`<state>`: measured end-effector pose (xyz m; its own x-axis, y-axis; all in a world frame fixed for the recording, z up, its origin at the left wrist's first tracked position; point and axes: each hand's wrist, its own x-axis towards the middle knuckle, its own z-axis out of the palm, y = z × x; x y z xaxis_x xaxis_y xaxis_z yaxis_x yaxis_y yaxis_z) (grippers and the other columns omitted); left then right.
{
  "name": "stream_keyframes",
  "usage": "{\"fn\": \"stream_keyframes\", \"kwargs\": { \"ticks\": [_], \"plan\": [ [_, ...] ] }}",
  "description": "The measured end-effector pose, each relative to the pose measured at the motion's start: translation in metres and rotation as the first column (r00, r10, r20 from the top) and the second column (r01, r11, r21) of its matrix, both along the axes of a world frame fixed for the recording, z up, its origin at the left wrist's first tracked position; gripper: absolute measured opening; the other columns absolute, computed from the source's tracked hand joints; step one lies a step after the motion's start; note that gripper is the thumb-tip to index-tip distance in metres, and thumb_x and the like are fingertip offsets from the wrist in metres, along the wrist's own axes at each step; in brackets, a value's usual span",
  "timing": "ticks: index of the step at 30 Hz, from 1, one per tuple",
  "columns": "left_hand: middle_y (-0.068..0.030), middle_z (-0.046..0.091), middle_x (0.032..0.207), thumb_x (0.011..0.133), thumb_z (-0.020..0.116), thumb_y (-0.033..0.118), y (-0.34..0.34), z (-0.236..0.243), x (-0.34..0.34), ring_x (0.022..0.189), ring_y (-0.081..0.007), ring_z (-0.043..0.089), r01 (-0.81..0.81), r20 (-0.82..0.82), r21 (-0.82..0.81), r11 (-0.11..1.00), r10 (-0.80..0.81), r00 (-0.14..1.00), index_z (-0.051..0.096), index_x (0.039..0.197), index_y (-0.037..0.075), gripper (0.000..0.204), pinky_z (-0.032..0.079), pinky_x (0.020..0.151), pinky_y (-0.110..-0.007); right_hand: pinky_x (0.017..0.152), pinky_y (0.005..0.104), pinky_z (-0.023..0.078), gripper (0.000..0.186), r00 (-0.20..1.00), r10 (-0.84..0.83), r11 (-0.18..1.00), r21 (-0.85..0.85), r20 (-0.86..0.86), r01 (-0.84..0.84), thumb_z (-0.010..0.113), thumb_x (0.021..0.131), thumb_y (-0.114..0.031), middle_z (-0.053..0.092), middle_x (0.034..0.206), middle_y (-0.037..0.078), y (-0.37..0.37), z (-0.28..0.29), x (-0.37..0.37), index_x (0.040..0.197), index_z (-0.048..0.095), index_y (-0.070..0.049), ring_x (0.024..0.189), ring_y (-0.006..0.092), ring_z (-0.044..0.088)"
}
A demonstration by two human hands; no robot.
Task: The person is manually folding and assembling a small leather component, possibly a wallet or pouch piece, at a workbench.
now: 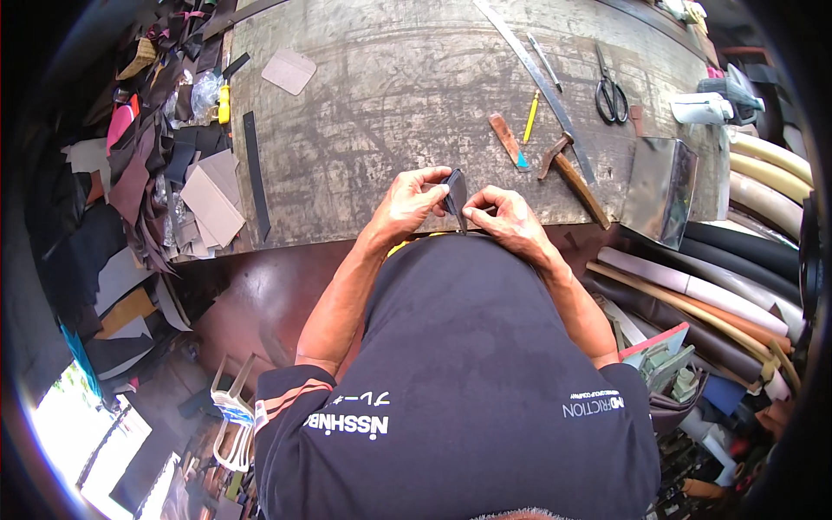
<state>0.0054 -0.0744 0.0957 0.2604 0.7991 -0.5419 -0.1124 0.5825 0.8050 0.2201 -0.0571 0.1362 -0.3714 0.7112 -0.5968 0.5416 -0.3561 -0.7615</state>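
Observation:
At the near edge of the worktable, my left hand [414, 204] pinches a small dark folded leather piece [457, 198] between thumb and fingers. The piece stands on edge, tilted, with its narrow side toward me. Just right of it, my right hand [507, 220] is closed, thumb and forefinger pressed together close to the leather's lower part. What those fingertips hold, if anything, is too small to make out. A hammer [579, 186] with a wooden handle lies to the right of my right hand. Beyond it is a wooden-handled tool with a blue tip [508, 141].
On the worktable [364, 113] lie a steel ruler [542, 82], yellow pencil [531, 117], silver pen [545, 62], black scissors [610, 91], dark strip [256, 176] and pinkish leather panel [289, 71]. A metal box [656, 192] stands right. Leather scraps [134, 186] pile left; rolls [737, 299] lie right.

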Motion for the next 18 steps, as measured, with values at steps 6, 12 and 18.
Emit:
{"fn": "stream_keyframes", "kwargs": {
  "ticks": [6,12,18],
  "plan": [
    [-0.0064,0.068,0.100,0.094,0.063,0.007,0.016,0.007,0.001,0.074,-0.0095,0.061,-0.045,0.016,-0.066,0.997,0.046,0.999,0.060,0.127,-0.005,0.036,0.052,0.068,-0.024,0.071,0.0314,0.054,0.021,0.988,-0.016,0.992,0.124,-0.153,0.035,0.073,0.087,-0.017,0.069,0.092,0.009,0.008,0.008,-0.005,0.099,0.069,0.000,0.081,0.0147,0.066],
    [-0.0056,0.068,0.096,0.094,0.063,0.010,0.025,0.009,0.000,0.073,-0.0096,0.061,-0.023,-0.004,-0.014,1.000,0.023,1.000,0.060,0.128,-0.006,0.037,0.052,0.068,-0.024,0.071,0.0319,0.054,0.018,0.996,-0.006,0.992,0.127,-0.087,0.017,0.072,0.088,-0.013,0.067,0.091,0.010,0.017,0.003,-0.006,0.095,0.067,0.002,0.081,0.0161,0.066],
    [-0.0120,0.064,0.110,0.094,0.066,0.019,0.028,0.004,0.001,0.081,-0.0130,0.062,0.039,-0.198,0.079,0.996,-0.023,0.980,0.057,0.133,-0.001,0.045,0.051,0.073,-0.027,0.068,0.0385,0.052,0.010,0.990,0.139,0.845,0.524,-0.027,-0.104,0.066,0.089,-0.008,0.060,0.083,0.015,0.018,-0.010,-0.004,0.090,0.059,0.000,0.074,0.0301,0.064]
  ]
}}
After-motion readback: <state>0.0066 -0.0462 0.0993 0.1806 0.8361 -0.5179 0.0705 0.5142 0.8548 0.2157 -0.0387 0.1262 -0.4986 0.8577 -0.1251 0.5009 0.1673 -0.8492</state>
